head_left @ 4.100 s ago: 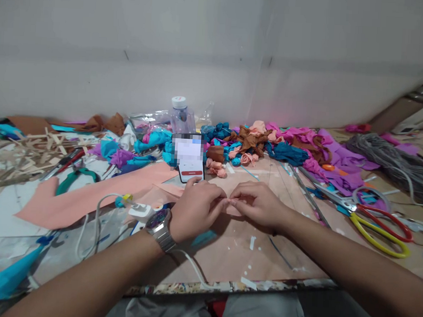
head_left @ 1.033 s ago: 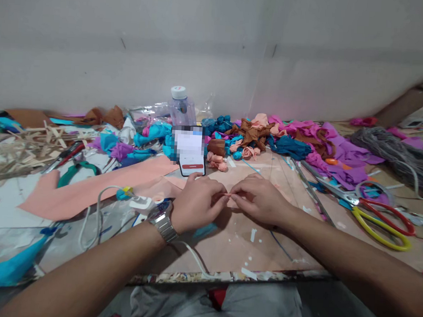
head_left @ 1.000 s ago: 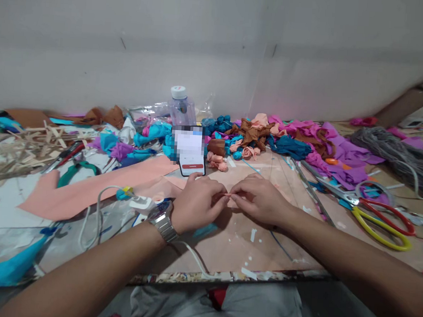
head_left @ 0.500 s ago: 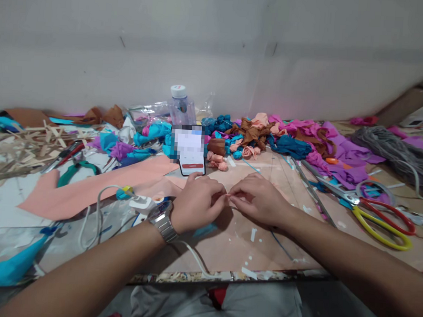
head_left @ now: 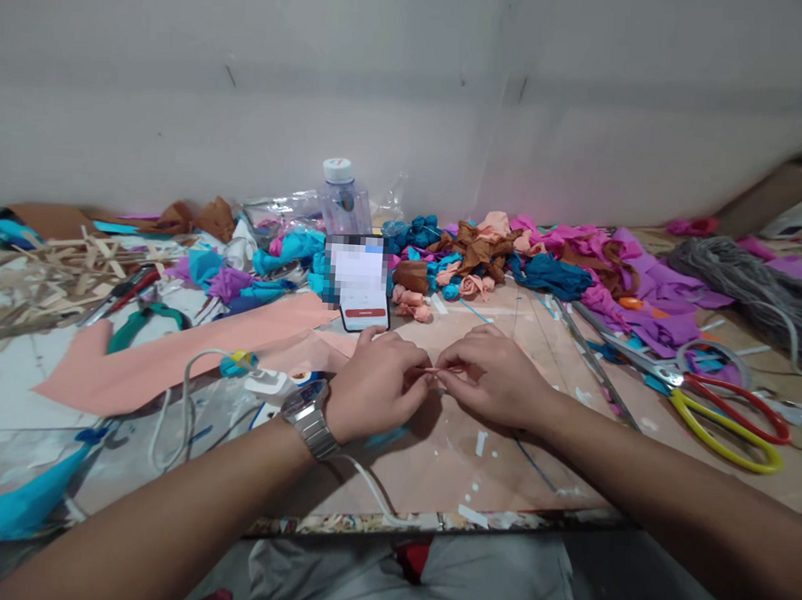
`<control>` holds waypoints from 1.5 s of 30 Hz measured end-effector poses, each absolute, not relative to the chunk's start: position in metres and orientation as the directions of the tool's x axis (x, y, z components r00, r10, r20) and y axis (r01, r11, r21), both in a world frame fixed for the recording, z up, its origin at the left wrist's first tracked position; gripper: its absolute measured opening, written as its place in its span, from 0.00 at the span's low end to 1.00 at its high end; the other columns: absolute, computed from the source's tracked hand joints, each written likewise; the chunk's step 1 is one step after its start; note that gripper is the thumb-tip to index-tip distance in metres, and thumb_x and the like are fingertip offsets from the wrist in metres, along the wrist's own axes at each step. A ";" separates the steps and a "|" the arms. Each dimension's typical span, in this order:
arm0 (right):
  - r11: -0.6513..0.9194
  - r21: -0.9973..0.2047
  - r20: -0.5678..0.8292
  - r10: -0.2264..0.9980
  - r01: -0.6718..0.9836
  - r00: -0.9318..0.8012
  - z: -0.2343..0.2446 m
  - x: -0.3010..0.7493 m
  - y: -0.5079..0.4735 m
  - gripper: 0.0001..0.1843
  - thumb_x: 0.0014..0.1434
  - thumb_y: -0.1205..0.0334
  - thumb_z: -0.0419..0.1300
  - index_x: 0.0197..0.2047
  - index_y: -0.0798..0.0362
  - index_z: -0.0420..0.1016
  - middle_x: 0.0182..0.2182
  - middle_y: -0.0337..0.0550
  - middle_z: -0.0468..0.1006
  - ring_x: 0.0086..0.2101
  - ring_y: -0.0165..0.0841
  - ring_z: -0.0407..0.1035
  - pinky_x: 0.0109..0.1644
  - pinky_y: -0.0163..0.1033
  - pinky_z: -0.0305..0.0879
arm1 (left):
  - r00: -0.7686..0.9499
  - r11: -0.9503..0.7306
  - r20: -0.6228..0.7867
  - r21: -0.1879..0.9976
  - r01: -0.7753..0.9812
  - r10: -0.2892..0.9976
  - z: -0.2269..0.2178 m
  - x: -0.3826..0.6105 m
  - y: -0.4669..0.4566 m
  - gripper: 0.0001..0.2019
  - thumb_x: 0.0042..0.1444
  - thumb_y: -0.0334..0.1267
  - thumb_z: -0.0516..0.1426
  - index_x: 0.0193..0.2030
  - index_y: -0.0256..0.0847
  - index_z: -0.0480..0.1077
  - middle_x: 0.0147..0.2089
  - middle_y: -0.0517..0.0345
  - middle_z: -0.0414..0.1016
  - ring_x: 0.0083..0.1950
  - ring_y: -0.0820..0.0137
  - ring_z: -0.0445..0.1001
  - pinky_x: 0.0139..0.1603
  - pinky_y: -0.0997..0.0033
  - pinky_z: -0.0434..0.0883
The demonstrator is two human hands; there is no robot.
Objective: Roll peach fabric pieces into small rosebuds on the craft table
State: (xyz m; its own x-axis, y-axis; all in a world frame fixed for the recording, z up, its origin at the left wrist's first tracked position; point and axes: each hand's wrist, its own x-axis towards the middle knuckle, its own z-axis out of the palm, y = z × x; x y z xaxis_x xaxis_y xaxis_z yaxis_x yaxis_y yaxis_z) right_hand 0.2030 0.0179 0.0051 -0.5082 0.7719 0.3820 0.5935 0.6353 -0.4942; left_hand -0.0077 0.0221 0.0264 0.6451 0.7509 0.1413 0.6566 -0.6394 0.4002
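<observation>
Both my hands meet over the middle of the table, thumbs and fingertips pinched close together. My left hand (head_left: 383, 382), a steel watch on its wrist, grips one end of a thin peach paper strip (head_left: 431, 371). The strip's other end is pinched in my right hand (head_left: 490, 374). Only a short piece shows between the fingertips; the fingers hide the rest. Just behind my left hand a phone (head_left: 365, 314) leans upright with its screen lit. A large peach paper sheet (head_left: 145, 370) lies to the left of that hand.
Long scissors (head_left: 726, 419) with red and yellow handles lie at right, near a grey cord bundle (head_left: 729, 275). Crumpled coloured paper (head_left: 485, 255) lines the back around a bottle (head_left: 344, 208). Green-handled pliers (head_left: 142, 322), wooden sticks (head_left: 56, 265) and a white cable (head_left: 187, 414) are at left.
The fingertips have drawn slightly apart, so a little more of the peach strip shows between them. Everything else stays in place.
</observation>
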 end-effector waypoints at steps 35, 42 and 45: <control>0.823 -0.210 0.530 0.549 0.528 -0.646 0.008 0.206 0.019 0.08 0.65 0.64 0.59 0.34 0.52 0.77 0.28 0.39 0.79 0.31 0.32 0.68 0.51 0.45 0.55 | 0.617 -0.526 0.077 0.612 0.590 0.783 0.031 -0.009 0.026 0.09 0.61 0.36 0.54 0.32 0.39 0.74 0.28 0.59 0.74 0.33 0.68 0.69 0.37 0.68 0.61; 0.843 -0.123 0.530 0.502 0.524 -0.684 0.009 0.207 0.017 0.10 0.68 0.64 0.55 0.36 0.51 0.76 0.30 0.40 0.81 0.33 0.33 0.69 0.53 0.47 0.56 | 0.627 -0.494 0.064 0.679 0.543 0.777 0.031 -0.009 0.027 0.14 0.65 0.35 0.49 0.28 0.39 0.68 0.29 0.61 0.72 0.34 0.70 0.70 0.38 0.69 0.62; 0.844 -0.134 0.526 0.504 0.519 -0.685 0.010 0.206 0.016 0.10 0.69 0.63 0.55 0.36 0.51 0.76 0.31 0.41 0.82 0.33 0.33 0.70 0.53 0.47 0.56 | 0.622 -0.475 0.049 0.693 0.543 0.782 0.028 -0.010 0.028 0.10 0.61 0.32 0.50 0.29 0.39 0.69 0.29 0.61 0.73 0.34 0.70 0.71 0.38 0.70 0.62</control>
